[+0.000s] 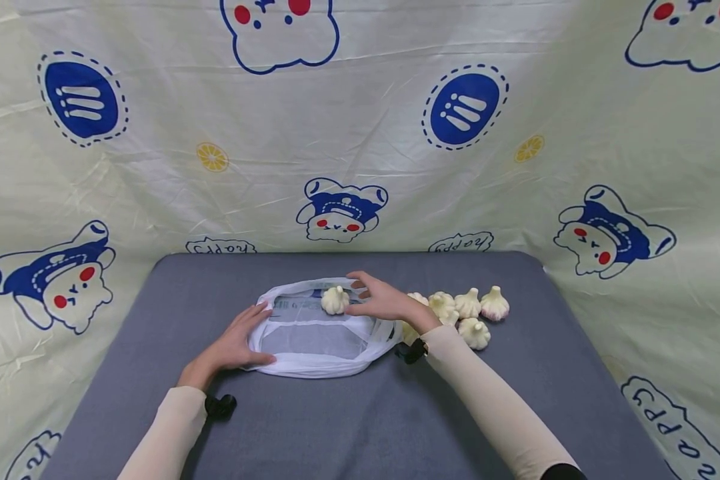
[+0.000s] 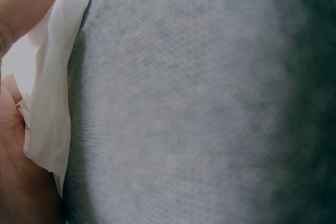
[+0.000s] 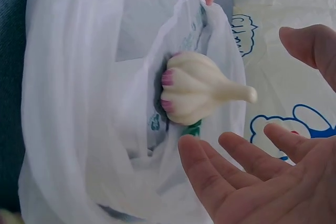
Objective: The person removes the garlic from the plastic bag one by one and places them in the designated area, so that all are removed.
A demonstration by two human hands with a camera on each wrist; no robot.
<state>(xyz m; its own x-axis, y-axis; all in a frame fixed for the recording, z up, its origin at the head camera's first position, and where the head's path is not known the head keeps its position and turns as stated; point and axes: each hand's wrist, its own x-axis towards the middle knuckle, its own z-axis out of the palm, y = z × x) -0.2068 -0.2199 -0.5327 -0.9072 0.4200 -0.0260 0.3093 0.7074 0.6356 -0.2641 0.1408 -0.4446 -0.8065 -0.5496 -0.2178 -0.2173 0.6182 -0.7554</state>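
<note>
A white plastic bag (image 1: 330,365) lies on the table with its mouth spread wide and faint printing inside. My left hand (image 1: 235,339) holds its left rim, thumb at the front edge and fingers farther back. In the left wrist view, white plastic (image 2: 55,72) overlaps the palm. A garlic bulb (image 1: 335,301) with purple marks at its base is within the bag's mouth toward the back. Beside it, my right hand (image 1: 381,299) reaches over the right rim. The right wrist view shows its fingers (image 3: 207,174) spread and apart from the bulb (image 3: 194,87).
Several more garlic bulbs (image 1: 468,304) are grouped right of the bag, some partly hidden by the right hand and wrist. The table (image 1: 312,427) has a grey cloth top. Behind it hangs a pale printed curtain (image 1: 384,147).
</note>
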